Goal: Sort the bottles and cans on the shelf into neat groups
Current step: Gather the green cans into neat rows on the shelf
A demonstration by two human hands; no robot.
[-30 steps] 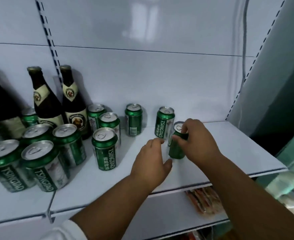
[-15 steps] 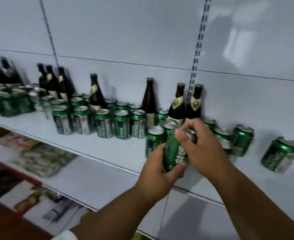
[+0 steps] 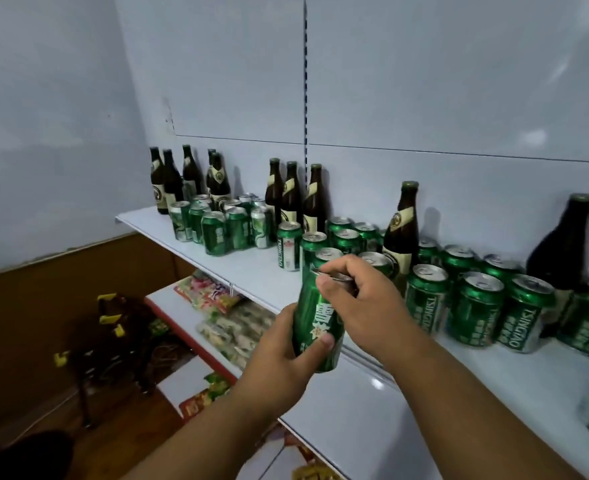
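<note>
White shelving runs along a pale blue wall, and the upper shelf (image 3: 251, 268) carries mixed drinks. Held above its front edge is a green beer can (image 3: 315, 320), upright and slightly tilted, clear of the shelf surface. The left hand (image 3: 282, 351) wraps the can's lower body, its thumb pressed across the label and its fingers curled round the far side. The right hand (image 3: 362, 303) grips the can's top from above, fingers bent over the rim and thumb against the upper wall. Behind the hands stand green Tsingtao cans (image 3: 476, 306) in a loose cluster, with a brown beer bottle (image 3: 401, 233) rising among them and a darker bottle (image 3: 567, 244) near the right edge. Further left, three brown bottles (image 3: 291, 195) stand against the back panel, and another cluster of cans (image 3: 217, 230) sits before more bottles (image 3: 189, 178) at the shelf's far end. Snack packets (image 3: 213, 292) lie on the lower shelf (image 3: 163, 296).
</note>
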